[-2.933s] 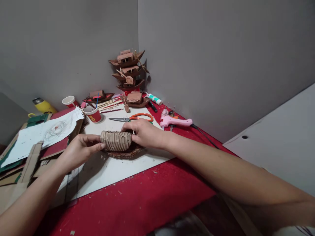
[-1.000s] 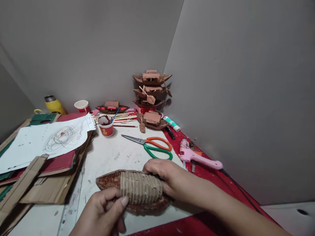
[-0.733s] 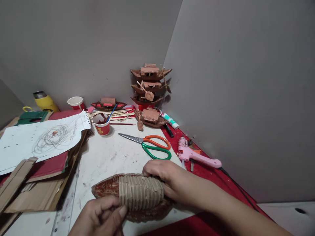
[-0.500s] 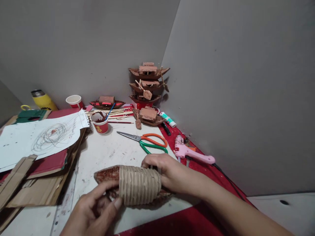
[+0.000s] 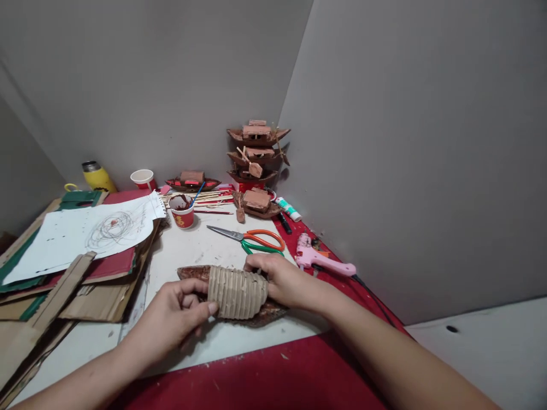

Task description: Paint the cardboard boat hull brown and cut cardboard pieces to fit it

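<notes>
Left hand (image 5: 173, 316): thumb and fingers pinching the near-left edge of a corrugated cover (image 5: 237, 292). Right hand (image 5: 284, 282): fingers curled over the cover's right end. Landmark, brown boat hull (image 5: 194, 273): directly beneath the cover, both tips projecting past it. Beyond the hull: scissors (image 5: 239, 235), near the right hand; bare white board between scissors and paint cup (image 5: 182, 216). Right of the hull: pink glue gun (image 5: 325, 259). Left, well apart: stacked cardboard (image 5: 100, 299). Nearer than the hull: white board's edge, then open red surface (image 5: 252, 378).
</notes>
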### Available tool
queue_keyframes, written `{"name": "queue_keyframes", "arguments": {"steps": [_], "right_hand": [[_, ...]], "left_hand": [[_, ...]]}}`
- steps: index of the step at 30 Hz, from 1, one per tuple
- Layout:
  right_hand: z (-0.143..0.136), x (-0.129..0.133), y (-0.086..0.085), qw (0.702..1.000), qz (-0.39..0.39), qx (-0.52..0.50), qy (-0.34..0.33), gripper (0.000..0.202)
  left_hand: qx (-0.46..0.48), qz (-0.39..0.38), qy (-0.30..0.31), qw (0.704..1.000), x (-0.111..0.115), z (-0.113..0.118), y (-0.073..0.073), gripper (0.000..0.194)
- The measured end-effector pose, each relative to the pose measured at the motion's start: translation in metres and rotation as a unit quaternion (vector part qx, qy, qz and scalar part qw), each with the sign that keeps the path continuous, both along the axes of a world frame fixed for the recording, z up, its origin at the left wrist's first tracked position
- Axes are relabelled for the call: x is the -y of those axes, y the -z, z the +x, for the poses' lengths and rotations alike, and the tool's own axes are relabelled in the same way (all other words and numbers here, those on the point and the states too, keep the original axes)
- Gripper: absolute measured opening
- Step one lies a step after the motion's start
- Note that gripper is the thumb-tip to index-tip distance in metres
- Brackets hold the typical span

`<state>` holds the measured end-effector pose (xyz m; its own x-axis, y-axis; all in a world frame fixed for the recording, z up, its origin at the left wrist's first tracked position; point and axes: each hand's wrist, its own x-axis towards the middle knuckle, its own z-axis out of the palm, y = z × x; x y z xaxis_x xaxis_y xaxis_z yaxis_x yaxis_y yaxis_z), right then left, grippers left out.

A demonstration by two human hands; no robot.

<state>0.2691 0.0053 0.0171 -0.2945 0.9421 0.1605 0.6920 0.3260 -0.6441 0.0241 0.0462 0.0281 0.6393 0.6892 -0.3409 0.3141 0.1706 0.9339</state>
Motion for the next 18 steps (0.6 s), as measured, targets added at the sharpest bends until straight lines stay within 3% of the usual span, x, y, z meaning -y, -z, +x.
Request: {"name": "queue_keyframes", "arguments": {"steps": [2, 9, 18], "right_hand": [[0.000, -0.001, 0.000, 1.000, 0.005, 0.003, -0.005, 0.018], [0.000, -0.001, -0.002, 0.999, 0.031, 0.013, -0.021, 0.020], [-0.005, 0.001, -0.004, 0.998, 0.036, 0.029, -0.042, 0.024]], "left_hand": [[-0.002, 0.008, 0.006, 1.000, -0.001, 0.003, -0.001, 0.030], [-0.023, 0.147, 0.010, 0.989, -0.010, 0.002, 0.001, 0.014], [-0.022, 0.219, -0.007, 0.975, 0.010, -0.002, -0.001, 0.015]]}}
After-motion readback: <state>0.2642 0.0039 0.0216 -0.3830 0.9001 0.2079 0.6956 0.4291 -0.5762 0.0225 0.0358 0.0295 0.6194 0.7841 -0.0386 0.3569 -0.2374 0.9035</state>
